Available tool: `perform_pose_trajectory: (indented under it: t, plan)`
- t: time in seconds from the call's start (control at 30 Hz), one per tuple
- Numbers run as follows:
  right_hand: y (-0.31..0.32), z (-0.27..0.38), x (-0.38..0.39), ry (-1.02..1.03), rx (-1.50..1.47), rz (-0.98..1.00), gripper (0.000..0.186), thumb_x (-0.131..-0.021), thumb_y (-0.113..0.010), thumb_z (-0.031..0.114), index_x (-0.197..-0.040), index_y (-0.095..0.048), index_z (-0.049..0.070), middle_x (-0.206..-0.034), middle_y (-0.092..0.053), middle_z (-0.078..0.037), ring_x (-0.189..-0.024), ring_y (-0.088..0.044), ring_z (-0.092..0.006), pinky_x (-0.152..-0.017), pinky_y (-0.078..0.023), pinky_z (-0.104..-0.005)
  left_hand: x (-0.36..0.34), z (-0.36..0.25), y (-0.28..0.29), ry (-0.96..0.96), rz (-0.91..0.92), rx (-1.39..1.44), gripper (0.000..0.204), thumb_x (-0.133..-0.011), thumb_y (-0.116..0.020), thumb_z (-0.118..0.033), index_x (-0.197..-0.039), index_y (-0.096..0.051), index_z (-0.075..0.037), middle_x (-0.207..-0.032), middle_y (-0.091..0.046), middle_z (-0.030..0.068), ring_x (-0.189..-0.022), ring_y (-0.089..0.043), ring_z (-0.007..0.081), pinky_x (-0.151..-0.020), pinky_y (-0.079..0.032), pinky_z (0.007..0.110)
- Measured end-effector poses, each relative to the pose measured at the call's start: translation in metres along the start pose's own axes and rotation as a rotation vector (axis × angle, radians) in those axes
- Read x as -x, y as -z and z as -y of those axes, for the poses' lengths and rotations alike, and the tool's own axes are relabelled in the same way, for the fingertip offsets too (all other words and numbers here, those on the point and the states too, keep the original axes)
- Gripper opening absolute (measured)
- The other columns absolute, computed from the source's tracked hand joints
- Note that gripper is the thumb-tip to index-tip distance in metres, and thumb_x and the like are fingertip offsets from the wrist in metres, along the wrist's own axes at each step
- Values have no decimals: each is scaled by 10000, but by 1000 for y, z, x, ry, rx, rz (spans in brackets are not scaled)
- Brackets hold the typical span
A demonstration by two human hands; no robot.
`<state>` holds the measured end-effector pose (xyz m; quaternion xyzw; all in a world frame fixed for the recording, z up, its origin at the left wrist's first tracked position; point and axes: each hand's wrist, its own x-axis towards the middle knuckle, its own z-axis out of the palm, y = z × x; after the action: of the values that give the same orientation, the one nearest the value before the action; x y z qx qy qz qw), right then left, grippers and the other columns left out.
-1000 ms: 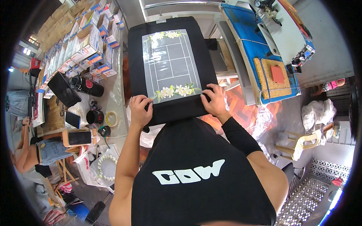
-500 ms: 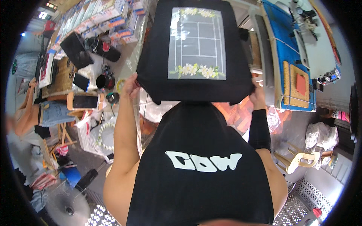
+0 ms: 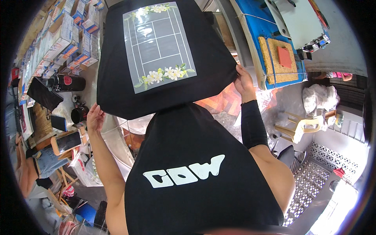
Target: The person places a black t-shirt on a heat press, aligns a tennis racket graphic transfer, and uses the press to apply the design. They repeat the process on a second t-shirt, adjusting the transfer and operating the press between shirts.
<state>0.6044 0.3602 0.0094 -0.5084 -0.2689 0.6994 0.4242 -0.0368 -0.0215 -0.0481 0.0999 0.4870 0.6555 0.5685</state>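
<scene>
Both hands are closed on a black garment [image 3: 164, 94], the left hand [image 3: 95, 117] pinching its lower left corner, the right hand [image 3: 243, 81] its right corner. Half a second ago it was held higher and squarer; now it is tilted, spread above the cluttered table [image 3: 58, 58], its grey flower-edged print [image 3: 158, 47] facing up.

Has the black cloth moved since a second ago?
Yes. The cloth, earlier flat on the table, is lifted by both hands, off the box rows.
</scene>
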Motion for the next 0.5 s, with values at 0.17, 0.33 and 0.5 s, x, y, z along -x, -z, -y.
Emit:
perform_pose_trajectory:
  t: [0.17,0.33,0.5]
  plan:
    - [-3,-33,-31,29,515,80,362,-1053,-559,168,-1372,-622,7,-1293,-696,-74,-1146,-644,-201,-1032,-489,-340,-33,29,-1,213,-105,-365,332,-1030,-660,-274,-1278,-658,-52,-1068,-743,50,-869,-703,145,-836,-574,313]
    - [-80,-33,-88,-352,302,290,705,-1035,-519,608,-1408,-594,15,-1294,-701,-103,-1202,-650,-249,-1090,-472,-386,-107,32,-89,406,-13,-15,785,-997,-495,-700,-1406,-581,-35,-1270,-701,122,-1122,-679,266,-993,-545,434]
    - [-169,6,-156,-370,-29,400,879,-995,-501,709,-1532,-444,15,-1477,-558,-173,-1380,-505,-305,-1157,-406,-440,-197,-9,-148,178,71,146,1035,-913,-469,-837,-1514,-468,5,-1477,-575,175,-1333,-570,346,-1128,-460,469]
